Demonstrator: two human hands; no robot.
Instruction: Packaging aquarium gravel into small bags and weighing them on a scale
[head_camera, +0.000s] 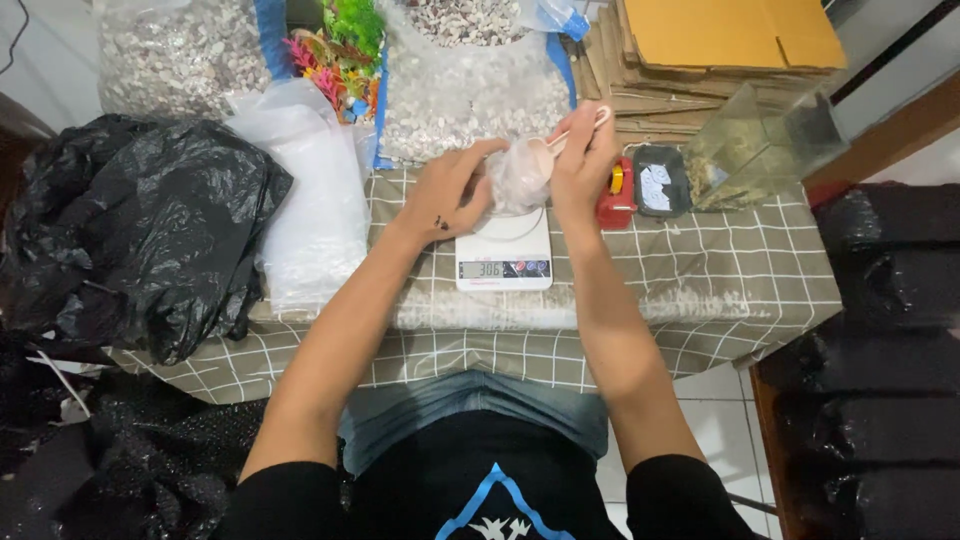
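Observation:
A small clear plastic bag with pale gravel in it rests on a white digital kitchen scale. My left hand grips the bag's left side. My right hand is at the bag's right side and holds a small pinkish scoop tipped at the bag's mouth. The scale's display is lit. Behind the scale stands a big clear sack of pale gravel.
The table has a checked grey cloth. On it lie a black bin bag, a pile of clear bags, another gravel sack, colourful plastic plants, a red tool, a dark tray, a glass tank and flat cardboard.

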